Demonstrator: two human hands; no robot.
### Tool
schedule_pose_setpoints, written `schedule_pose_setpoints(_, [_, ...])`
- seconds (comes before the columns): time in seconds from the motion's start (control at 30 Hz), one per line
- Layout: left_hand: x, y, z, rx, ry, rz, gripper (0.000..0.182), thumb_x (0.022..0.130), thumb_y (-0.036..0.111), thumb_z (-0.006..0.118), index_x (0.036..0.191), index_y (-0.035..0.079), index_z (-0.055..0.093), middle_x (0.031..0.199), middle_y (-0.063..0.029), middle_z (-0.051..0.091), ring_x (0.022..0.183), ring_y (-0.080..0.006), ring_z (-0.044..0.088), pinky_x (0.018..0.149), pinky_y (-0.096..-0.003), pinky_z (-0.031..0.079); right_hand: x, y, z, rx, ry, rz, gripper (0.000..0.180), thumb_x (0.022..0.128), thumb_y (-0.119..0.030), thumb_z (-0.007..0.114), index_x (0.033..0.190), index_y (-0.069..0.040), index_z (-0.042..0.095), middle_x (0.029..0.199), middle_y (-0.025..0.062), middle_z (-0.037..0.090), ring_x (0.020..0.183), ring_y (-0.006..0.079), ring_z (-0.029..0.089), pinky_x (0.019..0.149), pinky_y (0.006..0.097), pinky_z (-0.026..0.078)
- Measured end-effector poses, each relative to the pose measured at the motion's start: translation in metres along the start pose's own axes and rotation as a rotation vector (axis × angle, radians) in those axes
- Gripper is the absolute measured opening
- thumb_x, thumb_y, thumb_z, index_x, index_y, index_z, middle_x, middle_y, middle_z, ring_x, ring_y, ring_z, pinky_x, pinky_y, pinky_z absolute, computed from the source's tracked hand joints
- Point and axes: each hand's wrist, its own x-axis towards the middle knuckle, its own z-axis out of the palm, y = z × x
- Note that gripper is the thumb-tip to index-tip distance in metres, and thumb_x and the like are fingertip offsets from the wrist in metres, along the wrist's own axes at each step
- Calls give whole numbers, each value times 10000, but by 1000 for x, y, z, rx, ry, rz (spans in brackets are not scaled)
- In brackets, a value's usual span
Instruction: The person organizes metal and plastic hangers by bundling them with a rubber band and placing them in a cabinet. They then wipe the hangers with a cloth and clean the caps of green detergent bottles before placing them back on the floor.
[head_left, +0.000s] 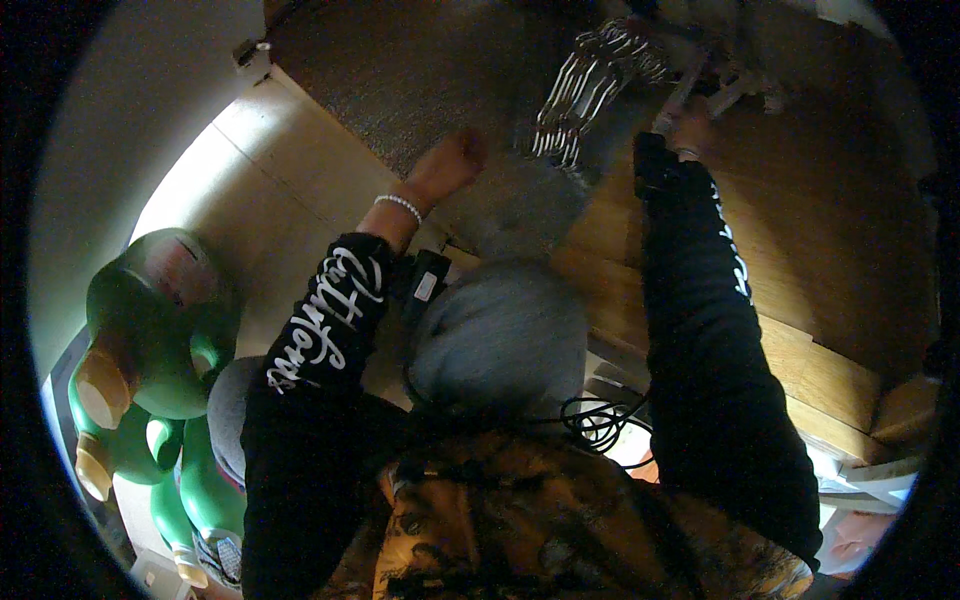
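Note:
My left hand, blurred and curled, is over a dark, rough-textured surface. Whether anything is in its fingers cannot be made out. My right hand reaches into the shadowed upper right and is blurred too. It is at the lower ends of pale, thin bars, and its grip on them is unclear. Between the hands, nearer the right one, lies a row of bent metal wires, resembling a bunch of wire hangers. A rounded grey cloth shape, perhaps my knee, is below them.
Large green plastic jugs with tan caps stand at the left, by a pale tiled surface. Wooden boards run along the right. A coiled black cable is close to my body. A black device bears a label.

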Motion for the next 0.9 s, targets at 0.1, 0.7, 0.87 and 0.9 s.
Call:
schedule_pose_setpoints(0.1, [-1,25,2,-98,239,179,346,853,193,519,1165,48,549,1029,-196,624,968,-349,603,844,-393,477,-16,-22,6,128,221,-113,406,859,-298,589,1155,-27,528,980,110,600,876,241,566,708,382,470])
schedule_pose_setpoints(0.7, [-17,128,-44,-155,-188,485,948,724,203,716,1459,43,140,1513,-158,169,1391,-305,168,1141,-382,144,-227,-247,-87,1346,-139,138,576,843,-241,664,1270,-58,324,1181,81,471,1048,218,484,878,363,421])
schedule_pose_setpoints(0.87, [-14,102,-47,-289,-163,308,943,681,202,719,1448,44,193,1467,-168,275,1350,-303,255,1108,-374,220,-240,-233,-54,1277,-429,135,577,850,-261,660,1299,-86,343,1222,72,462,1129,198,460,957,385,381])
schedule_pose_setpoints(0.9, [-15,93,-50,-393,-149,281,944,653,183,722,1441,44,222,1446,-175,318,1330,-315,293,1092,-375,251,-235,-224,-47,1224,-516,-26,566,856,-261,652,1308,-88,359,1236,68,459,1142,193,454,969,387,373])
